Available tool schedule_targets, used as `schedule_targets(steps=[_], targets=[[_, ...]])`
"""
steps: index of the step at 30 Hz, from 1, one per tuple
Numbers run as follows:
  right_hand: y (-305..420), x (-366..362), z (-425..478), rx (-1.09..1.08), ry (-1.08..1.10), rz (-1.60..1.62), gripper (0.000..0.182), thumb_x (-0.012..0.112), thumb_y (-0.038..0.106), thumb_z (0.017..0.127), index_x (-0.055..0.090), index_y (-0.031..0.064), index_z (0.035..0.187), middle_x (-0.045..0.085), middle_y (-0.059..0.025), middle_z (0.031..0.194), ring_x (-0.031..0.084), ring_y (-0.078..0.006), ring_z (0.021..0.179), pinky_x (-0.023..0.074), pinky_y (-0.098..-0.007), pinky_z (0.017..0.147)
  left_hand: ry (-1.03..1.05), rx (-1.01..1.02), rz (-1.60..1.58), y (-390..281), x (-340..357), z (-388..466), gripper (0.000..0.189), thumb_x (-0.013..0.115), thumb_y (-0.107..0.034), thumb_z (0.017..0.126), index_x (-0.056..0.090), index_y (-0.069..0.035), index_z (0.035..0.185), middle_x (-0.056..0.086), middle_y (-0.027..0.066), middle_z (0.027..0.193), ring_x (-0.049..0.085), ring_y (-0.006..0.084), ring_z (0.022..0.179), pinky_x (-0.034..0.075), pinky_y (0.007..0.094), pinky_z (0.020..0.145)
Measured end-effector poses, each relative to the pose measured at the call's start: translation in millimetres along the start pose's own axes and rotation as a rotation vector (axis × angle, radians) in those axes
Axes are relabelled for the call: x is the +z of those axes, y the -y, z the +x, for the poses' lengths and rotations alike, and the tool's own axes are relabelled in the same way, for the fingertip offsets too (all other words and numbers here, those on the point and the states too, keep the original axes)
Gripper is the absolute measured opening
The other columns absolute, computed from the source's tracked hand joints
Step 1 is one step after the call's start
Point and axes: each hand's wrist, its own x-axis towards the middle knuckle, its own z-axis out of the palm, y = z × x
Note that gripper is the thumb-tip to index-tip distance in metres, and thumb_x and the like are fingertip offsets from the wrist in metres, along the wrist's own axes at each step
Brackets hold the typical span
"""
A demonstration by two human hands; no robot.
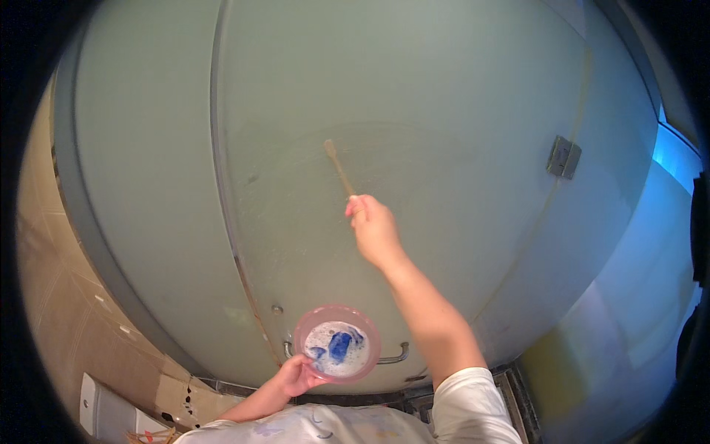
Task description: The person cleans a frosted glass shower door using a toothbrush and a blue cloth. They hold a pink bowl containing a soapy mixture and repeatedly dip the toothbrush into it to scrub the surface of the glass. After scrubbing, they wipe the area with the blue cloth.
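Note:
My right hand [375, 228] is closed around the handle of a long slim brush [338, 165]. The brush head lies against or just before the frosted glass door [421, 183], on a patch with wet-looking streaks. Below, my left hand [298, 376] grips the rim of a pink plastic basin [370, 322]. White suds with bubbles fill the basin, and a blue cloth [340, 347] lies partly sunk in them. The basin hides the middle of the door's metal handle [394, 357].
A vertical metal strip [217, 139] edges the door on the left. On the right sits a dark metal hinge [564, 157]. A small round knob [277, 310] is above the basin's left side. A white toilet tank [105, 405] stands at the lower left beside the tiled wall [61, 266].

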Motion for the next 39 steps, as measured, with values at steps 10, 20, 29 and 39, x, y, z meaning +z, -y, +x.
schedule_targets(steps=[10,20,29,39], targets=[[-60,-48,0,0.053,-0.231,0.311,0.024,0.047,0.026,0.097,0.059,0.0077,0.087,0.059,0.0002,0.074,0.053,-0.0127,0.064,0.044,-0.0276,0.058,0.042,0.0,0.035,3,11,11,0.057,0.053,-0.019,0.081,0.043,0.002,0.132,0.055,0.0219,0.128,0.057,0.0365,0.115,0.048,0.0486,0.098],[-65,-120,-7,0.376,-0.563,0.639,0.032,0.042,0.036,0.101,0.048,0.0138,0.078,0.037,0.0077,0.06,0.034,-0.0039,0.05,0.0268,-0.0237,0.042,-0.017,0.021,0.049,-1,-9,-7,0.064,0.055,-0.02,0.077,0.038,0.002,0.135,0.051,0.0229,0.132,0.054,0.0385,0.118,0.046,0.0522,0.1],[-103,-87,-1,0.063,-0.48,0.059,0.039,0.043,0.037,0.1,0.053,0.0098,0.075,0.045,0.0035,0.06,0.044,-0.0119,0.057,0.0366,-0.0284,0.053,0.062,-0.016,0.031,-5,-3,3,0.061,0.054,-0.019,0.08,0.039,0.002,0.134,0.054,0.0227,0.129,0.057,0.037,0.114,0.047,0.0496,0.099],[-78,-47,-105,0.09,0.439,-0.133,0.018,0.051,0.019,0.093,0.064,0.0065,0.092,0.068,-0.0123,0.101,0.065,-0.0271,0.094,0.0494,-0.0391,0.084,0.064,0.009,0.038,-6,6,-1,0.059,0.054,-0.02,0.08,0.04,0.002,0.134,0.053,0.021,0.13,0.057,0.0348,0.115,0.048,0.0475,0.099]])
